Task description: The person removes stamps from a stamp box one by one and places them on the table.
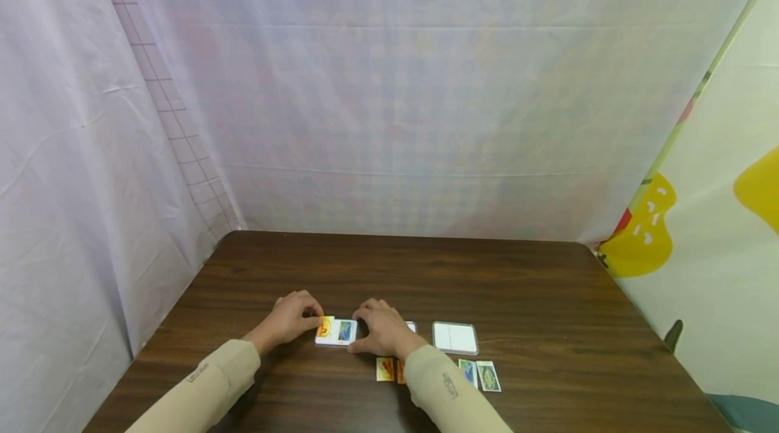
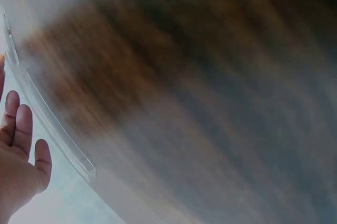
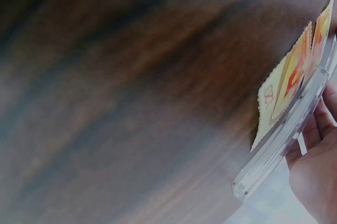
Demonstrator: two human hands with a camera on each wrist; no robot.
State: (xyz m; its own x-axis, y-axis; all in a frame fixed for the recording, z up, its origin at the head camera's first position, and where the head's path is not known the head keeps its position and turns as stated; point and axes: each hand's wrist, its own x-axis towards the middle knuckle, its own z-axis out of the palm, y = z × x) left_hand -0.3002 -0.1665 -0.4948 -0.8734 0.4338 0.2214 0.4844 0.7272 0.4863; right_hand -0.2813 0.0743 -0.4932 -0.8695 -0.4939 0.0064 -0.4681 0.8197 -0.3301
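White sheets hang on three sides of a dark wooden table [image 1: 426,270], whose far half, toward 12 o'clock, lies bare; the left edge runs close past the left forearm, and the right edge sits well clear of everything.

At 9 o'clock of the group, the left hand [image 1: 292,316] rests knuckles up with its fingers curled over the left end of a clear case [image 1: 337,332], touching an orange stamp [image 1: 326,326] on it. A blue stamp [image 1: 346,331] lies beside that on the same case. The right hand [image 1: 383,331] grips the case's right end, fingers bent over it; the right wrist view shows the fingers [image 3: 316,124] along the clear rim with the toothed orange stamp standing against it. Both forearms come in from 6 o'clock in tan sleeves.

At 3 o'clock of the right hand lies a second case [image 1: 455,337], untouched. Loose stamps lie near the front edge: one yellow-orange pair [image 1: 390,370] left of the right sleeve, one blue-green pair [image 1: 479,375] right of it.
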